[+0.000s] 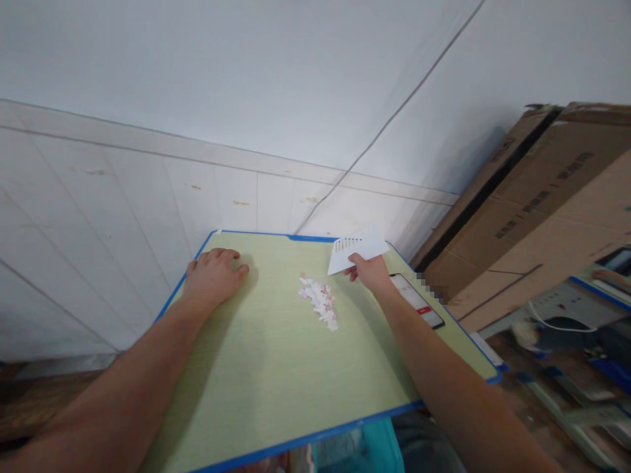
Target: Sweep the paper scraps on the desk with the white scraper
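Observation:
My right hand pinches a white card with a row of dark slots or stripes along one side, held above the far right of the table. To the left of that hand, a small heap of torn paper scraps, white with pinkish marks, lies on the tabletop. My left hand rests at the table's left edge, fingers spread and holding nothing. Partly behind my right forearm is a phone or tablet with a lit screen, lying on the table.
The pale green table has a blue edge. Behind it stands a white wall with a hanging cable. Large cardboard boxes lean at the right. Below the near edge sits a turquoise bin.

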A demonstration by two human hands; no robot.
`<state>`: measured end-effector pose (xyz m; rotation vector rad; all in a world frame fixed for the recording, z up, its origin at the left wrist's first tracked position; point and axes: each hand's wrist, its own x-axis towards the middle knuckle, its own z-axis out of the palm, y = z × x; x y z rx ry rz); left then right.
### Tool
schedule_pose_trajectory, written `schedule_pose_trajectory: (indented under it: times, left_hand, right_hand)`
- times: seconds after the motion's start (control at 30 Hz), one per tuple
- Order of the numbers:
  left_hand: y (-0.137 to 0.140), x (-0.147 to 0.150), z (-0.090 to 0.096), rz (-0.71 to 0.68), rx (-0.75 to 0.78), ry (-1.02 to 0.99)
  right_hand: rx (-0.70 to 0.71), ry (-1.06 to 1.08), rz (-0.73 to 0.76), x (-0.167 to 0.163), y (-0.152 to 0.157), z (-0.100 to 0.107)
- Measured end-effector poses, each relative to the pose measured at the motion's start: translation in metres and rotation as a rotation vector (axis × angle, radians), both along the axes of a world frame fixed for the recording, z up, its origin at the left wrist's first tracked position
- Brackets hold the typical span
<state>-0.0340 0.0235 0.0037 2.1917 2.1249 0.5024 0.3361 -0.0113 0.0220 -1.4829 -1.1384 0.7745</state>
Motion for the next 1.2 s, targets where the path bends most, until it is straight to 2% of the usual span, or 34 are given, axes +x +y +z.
schedule_pose_trajectory:
  times: [0.17, 0.33, 0.5, 0.73, 1.03, 1.2]
  left_hand:
    - [0.001, 0.000, -0.001, -0.001, 0.013, -0.007]
    - [0.000, -0.001, -0.002, -0.012, 0.009, 0.013]
    - [-0.001, -0.001, 0.000, -0.006, 0.008, 0.013]
    - [-0.003, 0.000, -0.001, -0.013, 0.022, 0.020]
    - [-0.004, 0.003, 0.000, 0.000, 0.016, 0.011]
    - [-0.005, 0.005, 0.000, 0.005, 0.009, 0.014]
  right_hand:
    - [-0.047, -0.011, 0.079, -0.013, -0.001, 0.003]
    - [0.009, -0.044, 0.070, -0.030, 0.008, 0.006]
    - [0.037, -0.091, 0.104, -0.052, 0.013, 0.001]
    - [0.047, -0.100, 0.199, -0.069, 0.003, -0.007]
    - [0.066, -0.060, 0.190, -0.077, -0.017, -0.002]
    - [0.026, -0.049, 0.335, -0.082, -0.027, 0.001]
